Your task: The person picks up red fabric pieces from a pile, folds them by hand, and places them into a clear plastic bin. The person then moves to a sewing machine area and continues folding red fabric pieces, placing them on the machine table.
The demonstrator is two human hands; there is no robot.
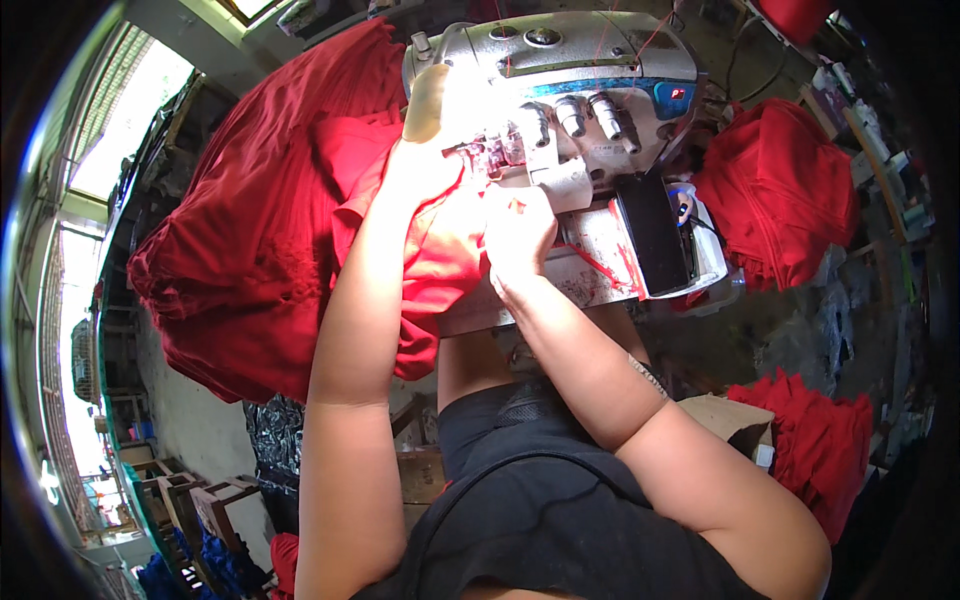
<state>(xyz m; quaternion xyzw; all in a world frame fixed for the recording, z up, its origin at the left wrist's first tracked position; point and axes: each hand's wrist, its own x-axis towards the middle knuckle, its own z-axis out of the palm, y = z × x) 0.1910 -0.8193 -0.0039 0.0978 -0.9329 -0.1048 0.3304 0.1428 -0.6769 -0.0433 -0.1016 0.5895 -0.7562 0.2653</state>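
Red fabric (446, 262) runs across the sewing machine's bed, close to the needle area. My left hand (432, 172) rests on this fabric, left of the needle area; strong glare washes out its fingers. Just right of it, my right hand (520, 232) has its fingers curled in at the fabric's edge, in front of the presser area. The overlock sewing machine (600, 72) is silver with a blue band, several tension knobs and a small lit display. Bright lamp light hides the needle and the fabric under it.
A large red fabric heap (235, 265) hangs over the left side. Beside the machine bed sits a white tray (712, 262) with a black panel. More red fabric piles (775, 190) stand at the right, and another red bundle (815, 440) lies lower, by a cardboard box (722, 420).
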